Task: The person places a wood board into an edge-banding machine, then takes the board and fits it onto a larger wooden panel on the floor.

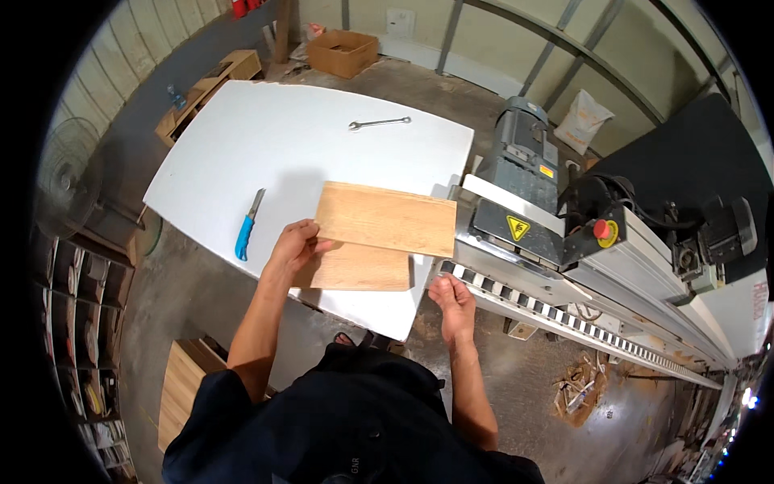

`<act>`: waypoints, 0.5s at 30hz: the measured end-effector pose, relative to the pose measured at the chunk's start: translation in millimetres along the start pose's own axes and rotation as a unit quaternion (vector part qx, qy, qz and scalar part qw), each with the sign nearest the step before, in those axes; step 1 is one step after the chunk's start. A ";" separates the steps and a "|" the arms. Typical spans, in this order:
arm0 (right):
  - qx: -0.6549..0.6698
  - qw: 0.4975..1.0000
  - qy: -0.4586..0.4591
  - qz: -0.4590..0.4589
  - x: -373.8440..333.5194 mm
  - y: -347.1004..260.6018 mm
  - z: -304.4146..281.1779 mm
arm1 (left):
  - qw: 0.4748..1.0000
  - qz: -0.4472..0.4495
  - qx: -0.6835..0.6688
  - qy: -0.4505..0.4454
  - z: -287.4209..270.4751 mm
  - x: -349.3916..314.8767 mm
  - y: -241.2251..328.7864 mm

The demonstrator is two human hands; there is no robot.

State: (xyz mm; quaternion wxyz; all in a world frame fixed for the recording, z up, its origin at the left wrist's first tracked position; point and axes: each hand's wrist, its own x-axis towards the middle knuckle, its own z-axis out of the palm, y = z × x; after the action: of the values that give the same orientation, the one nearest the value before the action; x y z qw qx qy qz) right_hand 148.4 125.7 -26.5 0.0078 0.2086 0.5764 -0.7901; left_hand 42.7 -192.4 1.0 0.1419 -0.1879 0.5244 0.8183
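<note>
My left hand (297,244) grips the lower left corner of a light wood-grain board (387,216), thumb on top. The board is raised above the white table, and its right end reaches up to the machine's edge. Below it, a second wood-grain board (355,268) lies on the table, partly covered by the upper one. My right hand (454,300) is closed beside the near end of the machine's roller track (516,300), just off the table's right edge. Its fingers are curled, and I cannot make out whether anything small is between them.
On the white table (242,145) lie a blue-handled knife (245,230) and a wrench (379,123). The machine (516,218), with a red stop button (601,229), stands at the right. A cardboard box (343,53) is behind, a fan (71,173) at left, and wood scraps (580,389) on the floor.
</note>
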 end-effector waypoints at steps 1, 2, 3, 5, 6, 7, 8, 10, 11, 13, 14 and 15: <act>-0.002 1.000 0.002 -0.020 -2.1 -6.0 7.1 | 1.000 0.002 -0.006 0.022 -9.5 -16.7 0.7; -0.004 0.999 0.005 -0.040 -1.4 -8.7 13.2 | 1.000 0.000 -0.008 0.030 -18.8 -29.6 -0.6; -0.046 0.997 -0.015 -0.062 0.2 -9.5 17.1 | 0.999 0.019 -0.024 0.031 -27.2 -44.9 -1.0; -0.060 0.994 -0.042 -0.076 0.4 -16.9 30.5 | 0.997 0.046 -0.034 0.044 -43.5 -70.1 -6.3; -0.071 0.991 -0.062 -0.097 -1.6 -25.7 39.7 | 0.997 0.048 -0.039 0.050 -50.9 -80.6 -8.1; -0.069 0.992 -0.042 -0.099 -3.4 -34.0 54.6 | 0.996 0.062 -0.048 0.045 -58.6 -90.2 -12.5; -0.074 0.992 -0.049 -0.095 -4.6 -39.9 65.7 | 0.995 0.076 -0.056 0.039 -64.1 -99.5 -16.6; -0.077 0.982 -0.100 -0.137 -4.0 -50.6 80.5 | 0.993 0.075 -0.071 0.050 -62.3 -112.6 -21.3; -0.060 0.983 -0.079 -0.154 -3.7 -50.7 85.9 | 0.992 0.084 -0.082 0.048 -62.0 -117.2 -23.5; -0.081 0.984 -0.072 -0.139 -4.0 -57.3 87.1 | 0.989 0.099 -0.101 0.051 -63.8 -125.5 -26.9; -0.097 0.986 -0.058 -0.123 -5.3 -60.6 87.5 | 0.986 0.119 -0.107 0.038 -66.0 -129.0 -28.6; -0.080 0.983 -0.061 -0.154 -8.2 -63.3 89.7 | 0.984 0.139 -0.110 0.026 -68.0 -131.5 -29.6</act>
State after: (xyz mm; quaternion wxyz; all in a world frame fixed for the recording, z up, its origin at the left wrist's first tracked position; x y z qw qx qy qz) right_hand 111.2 63.1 56.0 -0.0622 0.0671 0.6611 -0.7447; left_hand 183.1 -246.8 11.4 -0.0087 -0.1485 0.4554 0.8777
